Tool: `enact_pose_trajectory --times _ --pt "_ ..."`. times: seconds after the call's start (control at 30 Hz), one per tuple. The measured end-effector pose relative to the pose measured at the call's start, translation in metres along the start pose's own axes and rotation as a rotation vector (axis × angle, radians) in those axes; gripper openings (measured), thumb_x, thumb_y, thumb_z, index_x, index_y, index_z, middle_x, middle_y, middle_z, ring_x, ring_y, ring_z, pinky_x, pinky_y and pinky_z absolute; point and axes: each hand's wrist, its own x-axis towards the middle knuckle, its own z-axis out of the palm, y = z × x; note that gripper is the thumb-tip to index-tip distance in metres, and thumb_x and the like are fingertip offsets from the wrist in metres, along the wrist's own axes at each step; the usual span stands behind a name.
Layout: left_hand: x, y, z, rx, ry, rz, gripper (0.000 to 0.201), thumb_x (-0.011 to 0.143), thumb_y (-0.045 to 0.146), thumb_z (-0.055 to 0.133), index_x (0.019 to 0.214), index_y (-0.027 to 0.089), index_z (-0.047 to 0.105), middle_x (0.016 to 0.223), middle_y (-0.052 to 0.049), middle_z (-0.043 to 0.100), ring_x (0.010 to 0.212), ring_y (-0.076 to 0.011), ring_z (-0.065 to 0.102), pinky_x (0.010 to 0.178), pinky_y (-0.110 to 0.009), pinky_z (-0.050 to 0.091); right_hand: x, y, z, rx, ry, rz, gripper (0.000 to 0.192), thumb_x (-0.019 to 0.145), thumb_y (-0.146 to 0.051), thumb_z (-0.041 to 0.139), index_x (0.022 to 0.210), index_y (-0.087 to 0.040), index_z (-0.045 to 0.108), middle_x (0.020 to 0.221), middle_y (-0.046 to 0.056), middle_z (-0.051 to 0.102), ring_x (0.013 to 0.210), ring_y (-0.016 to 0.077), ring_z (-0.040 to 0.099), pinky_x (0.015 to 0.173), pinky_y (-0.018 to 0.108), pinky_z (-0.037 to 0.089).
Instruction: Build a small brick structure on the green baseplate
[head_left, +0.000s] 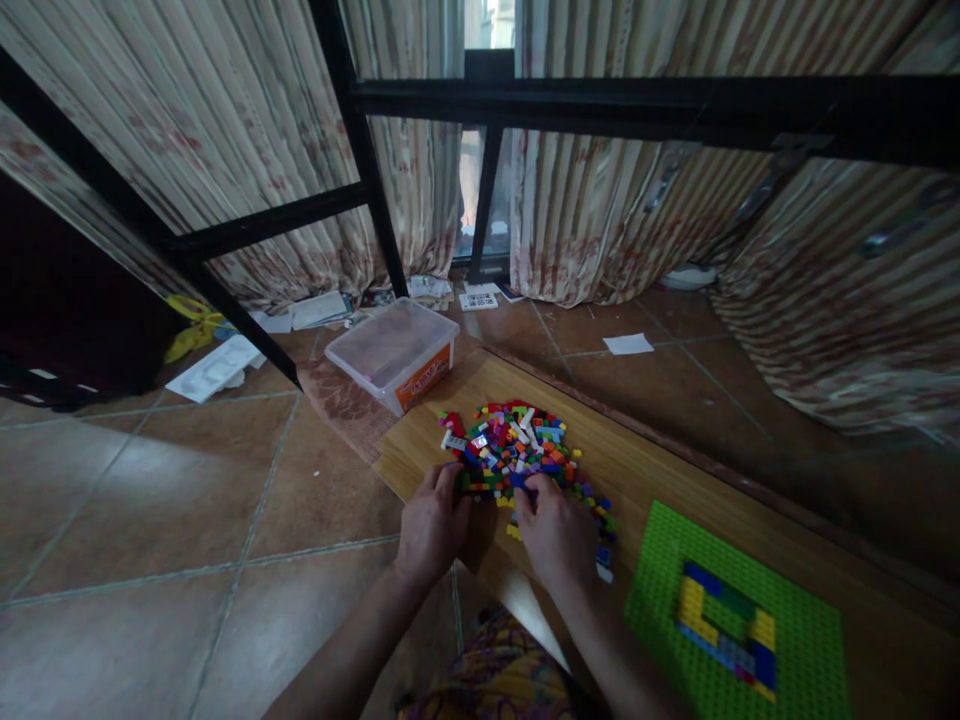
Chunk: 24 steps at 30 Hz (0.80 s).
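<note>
A loose pile of small, many-coloured toy building bricks (517,440) lies on the wooden board. At its near left edge my left hand (433,522) has its fingers pinched together; what they hold, if anything, is hidden. My right hand (556,530) reaches into the near side of the pile, thumb and forefinger closed on a blue brick (520,481). To the right of that hand lies a green baseplate (810,620). On the baseplate stands a low rectangular frame of blue, yellow, green and grey bricks (701,625), with an opening in its middle.
A clear plastic box (390,350) with an orange label stands beyond the pile. The wooden table (622,450) runs off to the right. Behind are a black metal frame (382,235), striped curtains (630,220), and papers (628,344) on the tiled floor.
</note>
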Motion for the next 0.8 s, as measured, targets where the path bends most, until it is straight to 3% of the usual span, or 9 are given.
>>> enact_pose_trajectory --times 0.23,0.33,0.47,0.6,0.7,0.8 --pt "0.004 -0.002 -0.004 -0.002 -0.051 0.004 0.029 0.083 0.020 0.056 0.112 0.021 0.052 0.110 -0.006 0.060 0.088 -0.0212 0.064 0.073 -0.031 0.049 0.000 0.028 -0.005 0.092 0.058 0.066 0.019 0.089 -0.035 0.054 0.094 -0.022 0.067 0.069 0.005 0.070 0.061 0.0187 0.063 0.054 0.027 0.030" --pt "0.003 -0.006 -0.007 -0.102 -0.073 -0.024 0.028 0.081 0.024 0.060 0.107 0.020 0.051 0.095 -0.004 0.063 0.079 -0.0194 0.064 0.068 -0.029 0.048 -0.001 0.030 -0.003 0.213 0.094 0.065 0.023 0.089 -0.036 0.053 0.100 -0.021 0.066 0.070 0.006 0.070 0.063 0.0192 0.063 0.056 0.027 0.032" --pt "-0.006 -0.006 -0.012 -0.344 -0.087 -0.048 0.027 0.082 0.029 0.061 0.106 0.021 0.052 0.081 0.000 0.063 0.071 -0.0160 0.062 0.066 -0.027 0.047 -0.008 0.022 -0.004 0.573 0.049 0.048 0.030 0.089 -0.045 0.050 0.092 -0.021 0.067 0.069 0.004 0.068 0.063 0.0184 0.061 0.058 0.026 0.037" --pt "-0.012 0.010 -0.015 -0.658 -0.125 -0.041 0.029 0.081 0.030 0.064 0.105 0.021 0.053 0.092 -0.002 0.065 0.081 -0.0151 0.063 0.074 -0.027 0.048 -0.014 0.011 -0.005 1.073 -0.107 0.121 0.040 0.086 -0.056 0.050 0.089 -0.019 0.063 0.065 0.000 0.059 0.058 0.0136 0.052 0.052 0.023 0.037" --pt "-0.013 0.026 -0.014 -0.941 -0.221 -0.116 0.029 0.079 0.033 0.067 0.100 0.019 0.054 0.088 -0.001 0.064 0.079 -0.0139 0.061 0.072 -0.025 0.047 -0.016 0.006 -0.008 1.313 -0.216 0.204 0.038 0.083 -0.057 0.055 0.088 -0.020 0.060 0.057 -0.007 0.043 0.048 0.0078 0.036 0.044 0.019 0.027" --pt "-0.012 0.039 -0.015 -1.107 -0.372 -0.220 0.028 0.079 0.037 0.067 0.095 0.016 0.058 0.075 0.000 0.062 0.067 -0.0118 0.057 0.064 -0.022 0.045 -0.017 0.008 -0.013 1.420 -0.246 0.245 0.037 0.081 -0.055 0.060 0.075 -0.019 0.054 0.055 -0.009 0.034 0.046 0.0052 0.025 0.041 0.017 0.019"
